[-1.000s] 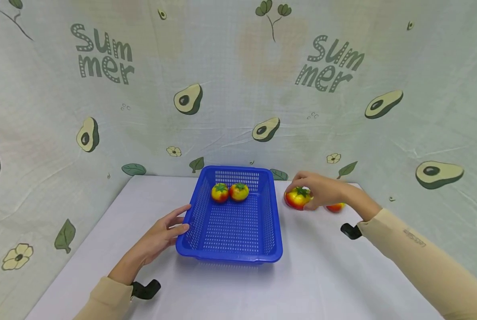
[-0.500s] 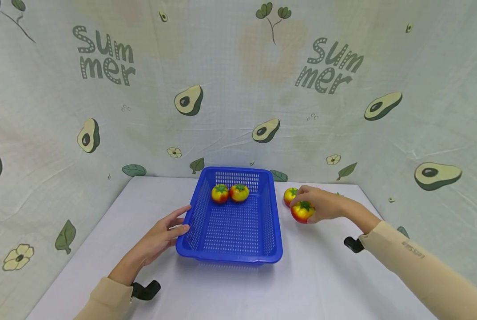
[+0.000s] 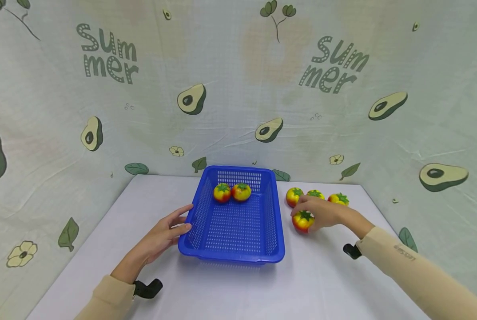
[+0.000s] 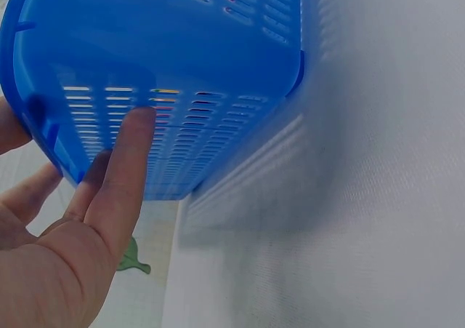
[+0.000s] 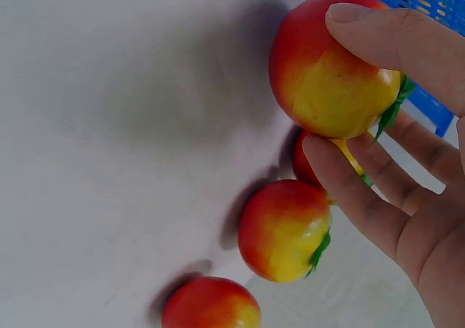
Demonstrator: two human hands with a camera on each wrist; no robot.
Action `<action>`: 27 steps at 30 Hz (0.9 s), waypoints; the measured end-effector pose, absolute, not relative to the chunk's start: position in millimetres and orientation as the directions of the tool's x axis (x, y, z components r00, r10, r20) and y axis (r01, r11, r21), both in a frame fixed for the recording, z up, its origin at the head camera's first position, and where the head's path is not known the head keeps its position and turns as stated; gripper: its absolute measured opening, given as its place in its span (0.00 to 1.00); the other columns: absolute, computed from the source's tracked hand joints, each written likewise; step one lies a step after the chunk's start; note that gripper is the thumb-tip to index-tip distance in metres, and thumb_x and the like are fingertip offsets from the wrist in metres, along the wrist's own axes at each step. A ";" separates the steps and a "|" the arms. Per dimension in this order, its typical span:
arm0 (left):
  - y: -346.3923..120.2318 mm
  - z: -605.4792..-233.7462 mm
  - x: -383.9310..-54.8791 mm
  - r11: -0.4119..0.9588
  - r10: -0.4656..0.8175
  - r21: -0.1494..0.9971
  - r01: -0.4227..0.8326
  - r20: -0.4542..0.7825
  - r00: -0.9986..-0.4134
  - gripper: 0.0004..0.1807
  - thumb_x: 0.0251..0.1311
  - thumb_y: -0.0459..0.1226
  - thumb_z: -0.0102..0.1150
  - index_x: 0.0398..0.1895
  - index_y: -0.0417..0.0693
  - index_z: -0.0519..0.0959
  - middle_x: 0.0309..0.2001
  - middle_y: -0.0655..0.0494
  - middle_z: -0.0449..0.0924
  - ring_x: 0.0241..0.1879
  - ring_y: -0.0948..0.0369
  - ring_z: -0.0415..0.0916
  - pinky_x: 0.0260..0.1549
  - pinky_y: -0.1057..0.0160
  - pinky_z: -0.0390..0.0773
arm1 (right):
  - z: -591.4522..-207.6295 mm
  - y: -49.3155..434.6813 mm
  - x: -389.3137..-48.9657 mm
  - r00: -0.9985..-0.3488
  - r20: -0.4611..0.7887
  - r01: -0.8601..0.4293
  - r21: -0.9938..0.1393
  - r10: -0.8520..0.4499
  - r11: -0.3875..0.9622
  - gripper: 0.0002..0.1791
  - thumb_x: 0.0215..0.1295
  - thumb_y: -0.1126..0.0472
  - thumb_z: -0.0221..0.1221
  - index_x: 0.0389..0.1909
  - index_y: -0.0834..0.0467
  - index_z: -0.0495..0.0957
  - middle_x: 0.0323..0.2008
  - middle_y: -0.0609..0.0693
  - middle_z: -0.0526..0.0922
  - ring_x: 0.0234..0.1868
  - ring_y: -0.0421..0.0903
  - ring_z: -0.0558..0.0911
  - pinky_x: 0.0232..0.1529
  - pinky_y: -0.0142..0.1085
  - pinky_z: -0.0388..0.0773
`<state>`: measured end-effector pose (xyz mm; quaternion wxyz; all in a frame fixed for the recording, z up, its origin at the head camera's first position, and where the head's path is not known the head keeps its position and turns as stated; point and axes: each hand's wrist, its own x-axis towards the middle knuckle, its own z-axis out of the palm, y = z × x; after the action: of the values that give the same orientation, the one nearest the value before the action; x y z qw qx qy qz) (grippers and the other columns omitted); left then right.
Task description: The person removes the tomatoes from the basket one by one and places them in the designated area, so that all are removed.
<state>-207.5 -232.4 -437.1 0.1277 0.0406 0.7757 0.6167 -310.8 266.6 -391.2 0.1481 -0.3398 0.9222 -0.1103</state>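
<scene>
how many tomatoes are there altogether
6: two tomatoes in the blue basket, three tomatoes, some partly hidden, on the white table beyond the right hand, and one tomato in that hand.

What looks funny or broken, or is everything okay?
Nothing stands out. The blue basket looks whole, two red-and-yellow fruits sit inside, three more lie on the table, and the right grip holds another. I see no spills.

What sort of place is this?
It looks like a small staged tabletop set-up, perhaps for recording: an avocado-printed cloth hangs around a white tabletop, with only a blue basket and tomato-like fruits visible there besides the person.
</scene>
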 end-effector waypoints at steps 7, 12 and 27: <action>-232.2 -437.1 -207.9 0.230 0.219 0.969 -0.093 -0.145 -0.965 0.42 0.74 0.48 0.65 0.86 0.63 0.57 0.75 0.36 0.64 0.68 0.42 0.74 0.62 0.44 0.82 | -400.8 263.2 -311.9 -0.734 -0.217 -0.586 -0.277 -0.643 0.762 0.31 0.54 0.64 0.80 0.60 0.48 0.86 0.61 0.51 0.77 0.64 0.55 0.74 0.64 0.59 0.79; -232.2 -436.9 -208.6 0.231 0.221 0.968 -0.096 -0.148 -0.964 0.41 0.74 0.48 0.64 0.86 0.64 0.57 0.75 0.36 0.64 0.68 0.42 0.74 0.62 0.44 0.82 | -401.9 262.2 -311.0 -0.742 -0.218 -0.578 -0.272 -0.634 0.769 0.31 0.54 0.64 0.80 0.61 0.48 0.85 0.61 0.51 0.77 0.65 0.55 0.74 0.63 0.59 0.80; -232.0 -437.3 -208.4 0.231 0.222 0.969 -0.090 -0.142 -0.965 0.41 0.75 0.47 0.64 0.86 0.64 0.57 0.75 0.36 0.65 0.68 0.42 0.75 0.62 0.44 0.82 | -388.7 269.0 -311.2 -0.708 -0.178 -0.616 -0.317 -0.683 0.721 0.32 0.56 0.59 0.80 0.63 0.51 0.84 0.62 0.53 0.77 0.63 0.58 0.76 0.63 0.59 0.80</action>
<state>-208.4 -232.0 -437.3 0.1257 0.0426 0.7743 0.6188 -311.2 269.0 -388.7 0.1425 -0.3545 0.9166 -0.1179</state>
